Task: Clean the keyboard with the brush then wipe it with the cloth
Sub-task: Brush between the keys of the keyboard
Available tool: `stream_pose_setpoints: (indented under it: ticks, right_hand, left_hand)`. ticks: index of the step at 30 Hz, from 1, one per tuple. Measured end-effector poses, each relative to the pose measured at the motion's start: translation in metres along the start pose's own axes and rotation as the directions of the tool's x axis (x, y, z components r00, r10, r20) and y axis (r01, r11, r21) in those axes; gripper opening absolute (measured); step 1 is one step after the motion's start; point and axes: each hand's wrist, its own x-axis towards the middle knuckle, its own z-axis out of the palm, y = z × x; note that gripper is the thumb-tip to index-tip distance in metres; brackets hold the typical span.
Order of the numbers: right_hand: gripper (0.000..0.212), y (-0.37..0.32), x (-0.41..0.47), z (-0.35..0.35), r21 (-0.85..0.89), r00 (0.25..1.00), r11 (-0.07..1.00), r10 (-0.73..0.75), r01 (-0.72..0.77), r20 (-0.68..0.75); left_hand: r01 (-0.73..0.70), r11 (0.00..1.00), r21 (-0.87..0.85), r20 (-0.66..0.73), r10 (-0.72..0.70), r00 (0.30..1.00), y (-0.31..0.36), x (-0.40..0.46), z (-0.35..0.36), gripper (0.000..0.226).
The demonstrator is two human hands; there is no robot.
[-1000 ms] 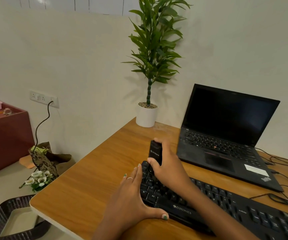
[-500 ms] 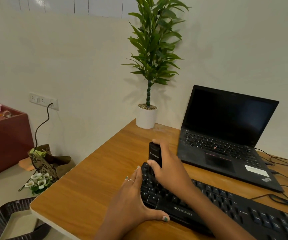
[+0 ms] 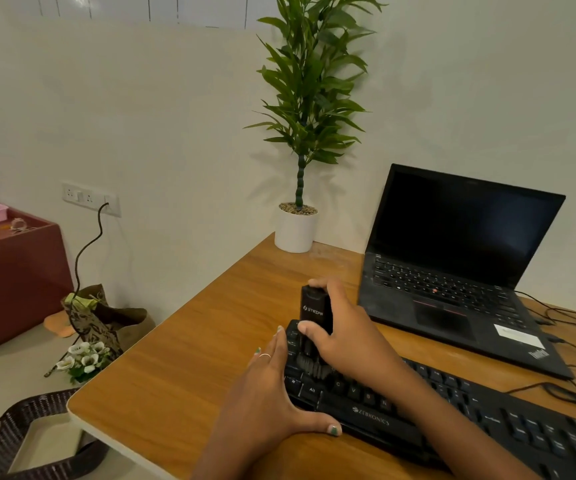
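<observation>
The left hand (image 3: 265, 393) lies flat with straight fingers against the left end of the long black plastic keyboard (image 3: 452, 410), its thumb along the front edge. The right hand (image 3: 345, 337) curls around a black block-shaped brush (image 3: 314, 311) and holds it upright, its dark bristles down on the keys near the left end. The keyboard sits at the front of the brown wooden desk (image 3: 175, 368). Behind it stands an open black laptop (image 3: 459, 265) with a dark screen. Farther back, at the corner, is a tall green plant in a white round pot (image 3: 296, 233).
</observation>
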Motion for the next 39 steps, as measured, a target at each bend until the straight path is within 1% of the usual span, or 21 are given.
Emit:
stream_pose_setpoints:
  ticks: [2,4,5,7,8,9,12,13,14,17,18,21,22,26,27,30,31,35,36,39]
  right_hand:
    - [0.052,0.002,0.000,0.003,-0.016,0.995,1.000,0.005,-0.006,-0.096]
    - [0.052,0.001,-0.007,0.010,-0.039,0.991,0.999,-0.019,0.014,-0.129]
    - [0.052,0.000,-0.010,0.011,-0.046,0.995,0.998,-0.034,0.030,-0.098]
    - [0.051,-0.007,-0.010,0.005,-0.049,0.998,0.997,-0.051,0.052,0.031]
    - [0.051,-0.008,-0.008,0.000,-0.040,0.996,0.998,-0.047,0.050,0.070]
    - [0.052,-0.008,-0.005,-0.003,-0.029,0.998,0.999,-0.038,0.040,0.059]
    - [0.052,-0.007,-0.009,0.006,-0.058,0.994,0.998,-0.035,0.029,-0.102]
    - [0.051,-0.007,-0.014,0.011,-0.071,0.991,0.997,-0.049,0.041,-0.124]
    - [0.051,-0.008,-0.017,0.013,-0.073,0.992,0.996,-0.060,0.052,-0.114]
    - [0.052,-0.013,-0.015,0.006,-0.048,0.999,0.997,-0.051,0.052,0.019]
    - [0.052,-0.014,-0.012,0.002,-0.036,0.999,0.998,-0.045,0.045,0.022]
    - [0.051,-0.013,-0.013,0.007,-0.045,0.996,0.998,-0.047,0.043,-0.072]
    - [0.050,-0.013,-0.016,0.011,-0.038,0.996,0.998,-0.048,0.045,-0.070]
    - [0.051,-0.018,-0.014,0.002,-0.023,0.997,0.999,-0.030,0.032,0.073]
    - [0.050,-0.018,-0.012,-0.002,-0.025,0.997,0.999,-0.035,0.037,0.066]
    - [0.049,-0.016,-0.016,0.004,-0.015,0.999,0.999,-0.035,0.034,-0.042]
    - [0.049,-0.016,-0.020,0.008,0.000,0.999,0.999,-0.032,0.032,-0.034]
    - [0.048,-0.019,-0.020,-0.006,0.040,0.987,0.999,0.014,-0.021,0.157]
    - [0.047,-0.019,-0.018,-0.010,0.044,0.989,0.999,0.015,-0.021,0.146]
    - [0.049,-0.013,-0.018,-0.003,0.030,1.000,1.000,-0.001,0.001,-0.013]
  left_hand:
    - [-0.010,1.000,0.011,-0.010,0.010,1.000,0.001,0.000,0.000,0.148]
    - [-0.011,1.000,0.007,-0.008,0.012,1.000,0.001,0.000,0.001,0.148]
    - [-0.011,1.000,0.002,-0.005,0.011,1.000,0.000,0.000,0.001,0.148]
    - [-0.014,1.000,-0.013,-0.003,0.014,1.000,-0.001,0.001,0.001,0.147]
    - [-0.020,1.000,-0.016,-0.003,0.020,1.000,-0.002,0.001,0.001,0.147]
    - [-0.026,1.000,-0.015,-0.009,0.026,1.000,-0.001,0.001,0.000,0.147]
    - [-0.041,0.999,0.002,-0.026,0.041,0.999,0.001,0.001,-0.001,0.147]
    - [-0.044,0.999,0.005,-0.026,0.044,0.999,0.001,0.000,-0.001,0.147]
    - [-0.049,0.999,-0.001,-0.026,0.049,0.998,0.000,0.001,0.000,0.147]
    - [-0.089,0.995,-0.040,-0.044,0.087,0.995,-0.004,0.002,0.001,0.144]
    - [-0.093,0.995,-0.046,-0.046,0.091,0.995,-0.005,0.003,0.001,0.144]
    - [-0.092,0.994,-0.055,-0.050,0.089,0.995,-0.006,0.004,0.002,0.147]
    - [-0.102,0.993,-0.066,-0.060,0.098,0.993,-0.007,0.005,0.003,0.146]
    - [-0.113,0.988,-0.103,-0.069,0.106,0.992,-0.009,0.006,0.005,0.142]
    - [-0.114,0.989,-0.096,-0.068,0.107,0.992,-0.009,0.006,0.004,0.143]
    - [-0.093,0.993,-0.074,-0.054,0.089,0.995,-0.006,0.004,0.002,0.148]
    - [-0.093,0.992,-0.084,-0.058,0.088,0.994,-0.005,0.004,0.002,0.148]
    - [-0.109,0.983,-0.147,-0.063,0.100,0.993,-0.005,0.003,0.002,0.148]
    - [-0.103,0.985,-0.141,-0.056,0.096,0.994,-0.005,0.003,0.001,0.148]
    - [-0.052,0.995,-0.088,-0.030,0.050,0.998,-0.001,0.001,-0.001,0.150]
